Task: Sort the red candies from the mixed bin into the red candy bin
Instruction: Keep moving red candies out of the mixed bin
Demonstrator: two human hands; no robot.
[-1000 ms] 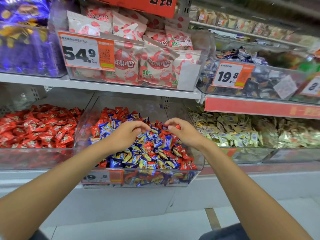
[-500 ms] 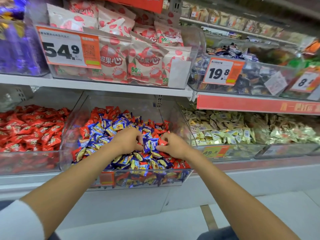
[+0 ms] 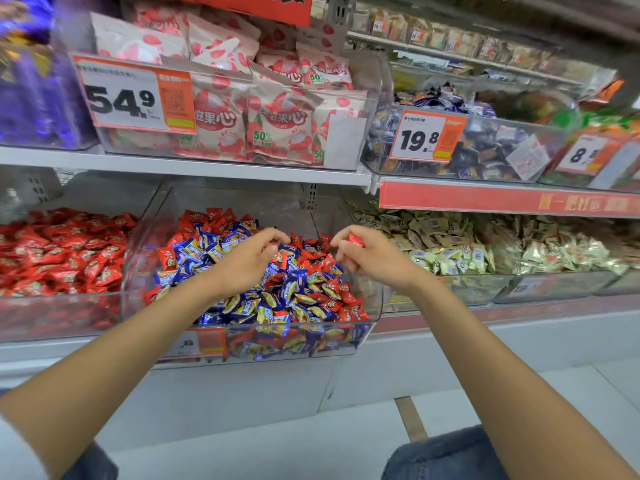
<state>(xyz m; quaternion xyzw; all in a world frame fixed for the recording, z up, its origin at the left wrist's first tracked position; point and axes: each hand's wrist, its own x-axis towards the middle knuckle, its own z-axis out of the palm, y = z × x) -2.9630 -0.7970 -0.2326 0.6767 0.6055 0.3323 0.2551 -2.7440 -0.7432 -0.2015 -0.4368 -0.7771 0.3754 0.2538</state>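
A clear mixed bin [image 3: 374, 299] on the lower shelf holds a heap of blue and red wrapped candies [image 3: 294, 292]. To its left stands the red candy bin [image 3: 62, 320], full of red candies [image 3: 59, 251]. My left hand [image 3: 249, 261] hovers over the middle of the mixed heap, fingers curled, with a bit of red wrapper showing at its fingertips. My right hand [image 3: 367, 254] is raised above the bin's right side and pinches a red candy [image 3: 356, 240] between thumb and fingers.
A bin of pale gold candies [image 3: 450, 251] sits right of the mixed bin. The upper shelf [image 3: 207, 164] overhangs close above, carrying bagged snacks [image 3: 263, 119] and a dark-candy bin [image 3: 485, 157] with price tags. Grey floor lies below.
Both hands have lifted out of the heap and moved apart. The right hand now holds a red candy up; the camera view has shifted slightly.
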